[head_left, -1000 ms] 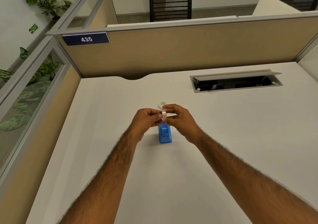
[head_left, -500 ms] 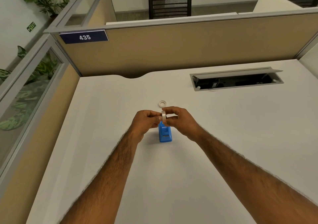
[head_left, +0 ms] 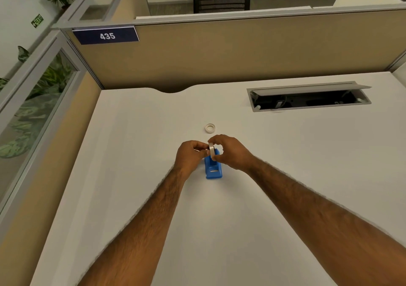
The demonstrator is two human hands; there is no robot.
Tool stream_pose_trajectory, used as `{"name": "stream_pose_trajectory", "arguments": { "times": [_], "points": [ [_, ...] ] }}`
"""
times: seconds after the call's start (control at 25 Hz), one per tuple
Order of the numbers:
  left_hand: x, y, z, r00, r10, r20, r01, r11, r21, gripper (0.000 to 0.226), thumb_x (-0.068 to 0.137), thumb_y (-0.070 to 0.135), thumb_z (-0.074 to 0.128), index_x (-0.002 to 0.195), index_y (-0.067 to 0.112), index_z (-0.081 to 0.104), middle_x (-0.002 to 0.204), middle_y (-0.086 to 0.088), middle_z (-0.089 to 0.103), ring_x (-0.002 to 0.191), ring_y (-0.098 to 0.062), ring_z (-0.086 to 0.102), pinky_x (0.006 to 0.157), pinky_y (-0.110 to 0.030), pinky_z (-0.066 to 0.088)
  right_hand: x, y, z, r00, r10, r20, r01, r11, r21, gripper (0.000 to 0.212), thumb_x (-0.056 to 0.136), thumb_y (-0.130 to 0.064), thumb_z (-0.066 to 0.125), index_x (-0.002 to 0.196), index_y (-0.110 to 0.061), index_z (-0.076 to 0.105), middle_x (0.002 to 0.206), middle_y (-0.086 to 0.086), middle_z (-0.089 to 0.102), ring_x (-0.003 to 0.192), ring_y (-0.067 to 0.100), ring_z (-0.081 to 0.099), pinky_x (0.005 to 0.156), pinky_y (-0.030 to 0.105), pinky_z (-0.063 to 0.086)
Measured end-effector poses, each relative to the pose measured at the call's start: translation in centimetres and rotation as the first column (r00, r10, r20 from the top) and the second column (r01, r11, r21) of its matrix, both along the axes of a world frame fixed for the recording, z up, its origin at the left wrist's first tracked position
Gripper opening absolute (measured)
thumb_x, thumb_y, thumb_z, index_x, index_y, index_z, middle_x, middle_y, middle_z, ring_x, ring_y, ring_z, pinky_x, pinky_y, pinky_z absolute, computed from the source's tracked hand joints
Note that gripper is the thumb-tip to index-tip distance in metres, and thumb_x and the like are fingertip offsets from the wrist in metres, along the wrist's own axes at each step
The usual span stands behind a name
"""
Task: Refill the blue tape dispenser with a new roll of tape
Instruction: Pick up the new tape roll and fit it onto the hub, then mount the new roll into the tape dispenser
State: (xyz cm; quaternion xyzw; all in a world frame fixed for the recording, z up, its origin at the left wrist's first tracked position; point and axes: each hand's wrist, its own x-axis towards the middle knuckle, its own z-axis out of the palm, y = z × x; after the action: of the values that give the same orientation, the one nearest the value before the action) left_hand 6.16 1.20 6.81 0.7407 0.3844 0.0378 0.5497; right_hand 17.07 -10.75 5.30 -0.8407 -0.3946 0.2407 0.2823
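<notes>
The blue tape dispenser (head_left: 213, 169) stands on the white desk (head_left: 131, 154), its cutter end towards me. A clear tape roll (head_left: 211, 149) is held on edge just above the dispenser's far end. My left hand (head_left: 190, 156) pinches the roll from the left, and my right hand (head_left: 230, 151) grips it from the right with fingers curled over its top. A second small white ring (head_left: 210, 128), either a roll or a core, lies flat on the desk just beyond my hands. The dispenser's hub slot is hidden behind the roll and my fingers.
An open cable tray (head_left: 307, 98) is sunk into the desk at the far right. Beige partition walls (head_left: 219, 53) close the desk at the back and left, with a "435" sign (head_left: 106, 36).
The roll and both hands have sunk slightly towards the dispenser's far end. The right fingers have curled further over the roll's top. The dispenser and the white ring have not moved.
</notes>
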Motion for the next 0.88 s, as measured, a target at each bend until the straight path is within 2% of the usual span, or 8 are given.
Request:
{"name": "stream_pose_trajectory", "arguments": {
  "times": [0.08, 0.2, 0.36, 0.68, 0.88],
  "points": [
    [0.1, -0.2, -0.5, 1.0, 0.007, -0.017, -0.006, 0.999, 0.041, 0.024, 0.083, 0.02, 0.077, 0.105, 0.011, 0.075, 0.105, -0.004, 0.072, 0.092, -0.018, 0.064, 0.081, -0.027, 0.048, 0.0, 0.0, -0.5, 1.0, -0.004, -0.001, 0.004, 1.0, -0.01, 0.05, 0.079, -0.018, 0.078, 0.125, -0.022, 0.059, 0.129, -0.001, 0.062, 0.107, 0.012, 0.056, 0.087, 0.023, 0.041],
    [-0.1, -0.4, -1.3, 1.0, 0.014, -0.019, -0.013, 0.998, 0.059, 0.026, 0.084, 0.019, 0.076, 0.108, 0.01, 0.073, 0.115, -0.005, 0.069, 0.104, -0.021, 0.063, 0.089, -0.032, 0.05, -0.2, -0.1, -1.3, 1.0, -0.014, -0.012, 0.014, 1.0, -0.002, 0.052, 0.079, -0.018, 0.078, 0.126, -0.021, 0.058, 0.13, 0.0, 0.062, 0.112, 0.018, 0.058, 0.091, 0.026, 0.043],
    [-0.1, -0.5, -2.0, 1.0, 0.022, -0.004, -0.022, 0.999, 0.03, 0.03, 0.084, 0.015, 0.076, 0.113, 0.009, 0.07, 0.122, -0.006, 0.067, 0.114, -0.023, 0.06, 0.096, -0.035, 0.049, -0.4, -0.2, -2.2, 0.998, -0.057, -0.026, 0.057, 0.998, 0.022, 0.052, 0.079, -0.016, 0.079, 0.126, -0.021, 0.057, 0.128, 0.001, 0.061, 0.108, 0.017, 0.057, 0.088, 0.026, 0.043],
    [-0.2, -0.9, -2.8, 1.0, -0.022, -0.01, 0.023, 0.999, 0.041, 0.036, 0.083, 0.013, 0.076, 0.118, 0.01, 0.067, 0.123, -0.005, 0.065, 0.113, -0.022, 0.06, 0.091, -0.027, 0.047, -0.3, -0.5, -2.9, 0.997, -0.062, -0.036, 0.062, 0.998, 0.017, 0.053, 0.077, -0.019, 0.081, 0.125, -0.021, 0.057, 0.127, 0.002, 0.061, 0.099, 0.011, 0.053, 0.083, 0.025, 0.042],
    [-0.8, -0.6, -2.4, 0.997, -0.068, 0.033, 0.07, 0.996, -0.057, 0.052, 0.085, 0.006, 0.073, 0.133, 0.017, 0.056, 0.129, -0.003, 0.063, 0.11, -0.02, 0.064, 0.095, -0.035, 0.053, -0.5, -0.2, -3.3, 0.996, -0.075, -0.039, 0.075, 0.997, 0.018, 0.053, 0.078, -0.019, 0.08, 0.126, -0.019, 0.057, 0.124, 0.005, 0.062, 0.099, 0.015, 0.056, 0.083, 0.025, 0.045]
  ]
}}
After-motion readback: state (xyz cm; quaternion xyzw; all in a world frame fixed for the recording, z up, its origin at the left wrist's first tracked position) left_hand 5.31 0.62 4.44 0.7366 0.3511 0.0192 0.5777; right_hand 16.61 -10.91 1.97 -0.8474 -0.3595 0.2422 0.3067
